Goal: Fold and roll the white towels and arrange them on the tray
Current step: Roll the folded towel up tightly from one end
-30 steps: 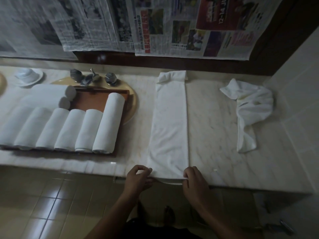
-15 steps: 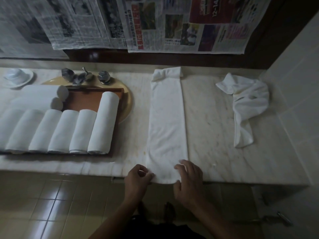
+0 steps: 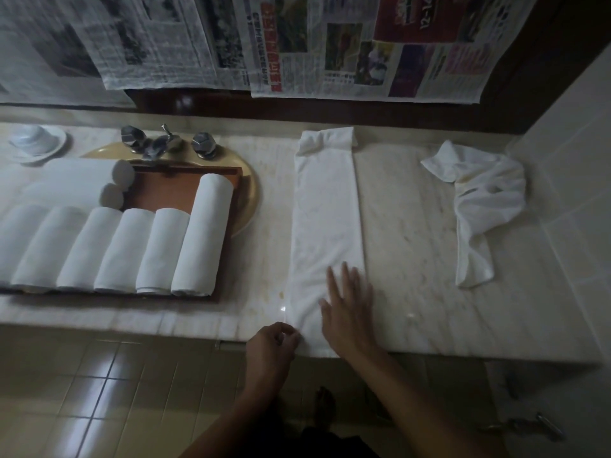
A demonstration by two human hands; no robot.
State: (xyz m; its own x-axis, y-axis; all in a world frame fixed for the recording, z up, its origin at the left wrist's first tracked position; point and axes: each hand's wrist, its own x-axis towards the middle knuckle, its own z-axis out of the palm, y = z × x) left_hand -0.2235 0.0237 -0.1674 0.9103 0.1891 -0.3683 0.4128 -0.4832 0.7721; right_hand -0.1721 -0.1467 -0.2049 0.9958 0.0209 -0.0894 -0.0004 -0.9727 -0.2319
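Observation:
A white towel (image 3: 325, 219) folded into a long narrow strip lies across the marble counter, its far end bunched near the wall. My left hand (image 3: 272, 347) pinches the strip's near left corner at the counter edge. My right hand (image 3: 348, 309) lies flat with straight fingers on the strip's near end. A brown wooden tray (image 3: 158, 190) at the left holds several rolled white towels (image 3: 201, 239) side by side, with two more rolls (image 3: 89, 170) lying crosswise behind them. A crumpled white towel (image 3: 479, 200) sits at the right.
The tray rests over a yellow basin (image 3: 249, 200) with chrome taps (image 3: 162, 145) behind it. A white cup and saucer (image 3: 38, 142) stands at the far left. Newspaper sheets (image 3: 297, 44) hang on the back wall. A tiled wall (image 3: 568, 180) bounds the counter's right side.
My right hand let go of the towel's near right corner and slid forward, flat, onto the strip. My left hand stays pinching the near left corner.

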